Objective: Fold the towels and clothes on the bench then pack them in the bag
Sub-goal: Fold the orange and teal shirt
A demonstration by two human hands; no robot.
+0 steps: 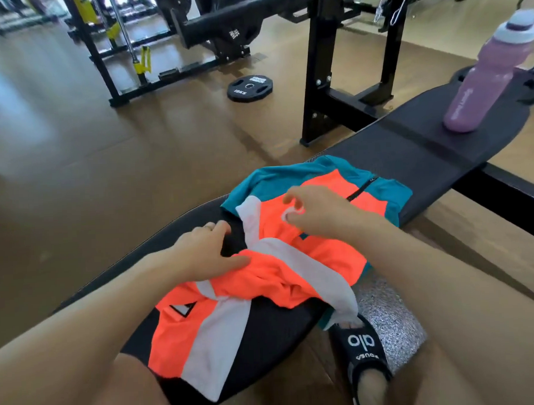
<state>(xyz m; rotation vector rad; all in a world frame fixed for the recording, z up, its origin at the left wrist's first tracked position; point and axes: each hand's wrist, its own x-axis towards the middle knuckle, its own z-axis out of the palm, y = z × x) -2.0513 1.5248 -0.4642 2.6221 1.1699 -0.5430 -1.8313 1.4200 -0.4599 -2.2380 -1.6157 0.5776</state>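
Note:
An orange, white and teal jersey (322, 258) lies crumpled across the black bench (409, 155) in front of me. One end of it hangs over the bench's near right edge. My left hand (204, 250) holds the jersey's left side, thumb on the orange cloth and fingers curled over a dark part. Over the jersey's middle, my right hand (311, 213) has its fingers curled and pinches a small white bit of the cloth. No bag and no towel are in view.
A pink water bottle (482, 82) stands on the far end of the bench. A black weight plate (249, 87) lies on the brown floor near the black rack (319, 79). My sandalled foot (365, 353) rests on a grey speckled mat (387, 316) under the bench's right side.

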